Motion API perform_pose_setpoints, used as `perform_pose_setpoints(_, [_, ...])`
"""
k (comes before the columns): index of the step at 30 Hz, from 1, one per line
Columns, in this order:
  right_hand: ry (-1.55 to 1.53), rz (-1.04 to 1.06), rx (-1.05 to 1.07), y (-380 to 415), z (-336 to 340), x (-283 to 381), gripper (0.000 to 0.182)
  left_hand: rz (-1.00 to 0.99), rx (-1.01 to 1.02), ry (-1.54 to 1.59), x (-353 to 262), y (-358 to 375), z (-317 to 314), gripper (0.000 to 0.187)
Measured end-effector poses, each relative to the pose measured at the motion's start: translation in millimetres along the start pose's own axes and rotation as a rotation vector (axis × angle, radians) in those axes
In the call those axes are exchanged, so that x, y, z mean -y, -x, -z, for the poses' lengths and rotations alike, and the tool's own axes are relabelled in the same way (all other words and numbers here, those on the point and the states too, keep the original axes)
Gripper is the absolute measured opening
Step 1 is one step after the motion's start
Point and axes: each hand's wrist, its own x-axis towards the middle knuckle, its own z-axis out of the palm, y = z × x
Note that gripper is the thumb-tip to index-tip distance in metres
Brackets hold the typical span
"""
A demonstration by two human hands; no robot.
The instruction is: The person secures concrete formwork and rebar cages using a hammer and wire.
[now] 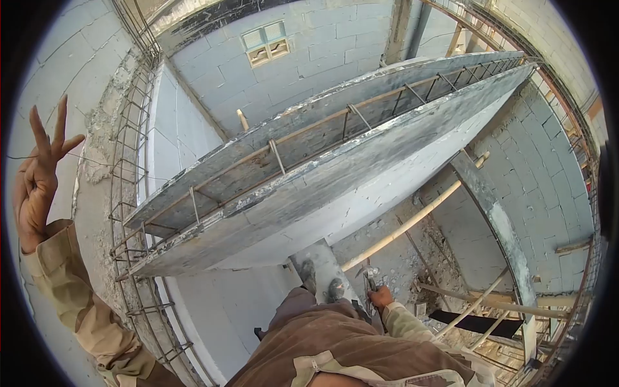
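Note:
My left hand [40,184] is raised at the far left, three fingers spread. Its thumb and forefinger look pinched on a thin wire [97,160], which runs out on both sides of the hand. Low in the middle, my right hand [381,297] is closed round a hammer [369,276], its head pointing up and away. Beyond my feet, two long grey formwork boards [309,174] stand on edge as a channel. Inside it lies a rebar cage [277,157] with several stirrups. A vertical rebar cage [132,161] rises close to my left arm.
I stand on a narrow plank [322,261] high above a rubble-strewn floor [403,258]. A wooden pole [403,226] slopes beside it. A curved board [496,219] and several props stand at right. Grey block walls [322,51] surround the area, one with a small vent window [265,44].

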Motion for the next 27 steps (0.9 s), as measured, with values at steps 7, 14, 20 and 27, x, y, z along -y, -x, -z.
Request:
perform_pose_setpoints(7, [-0.084, -0.054, -0.048, -3, 4, -54, 0.028, -0.006, 0.483, -0.313, 71, 51, 11, 0.07])
perform_pose_setpoints(14, [-0.335, -0.192, -0.058, 8, 7, -43, 0.017, -0.015, 0.308, -1.318, 311, 51, 207, 0.025])
perform_pose_setpoints(20, [-0.61, 0.043, 0.045, 46, 44, 2, 0.011, -0.527, 0.398, -2.162, 367, 10, 402, 0.036])
perform_pose_setpoints(27, [-0.947, 0.514, 0.042, 116, 102, 94, 0.009, 0.797, 0.708, -1.6, 470, 22, 410, 0.047])
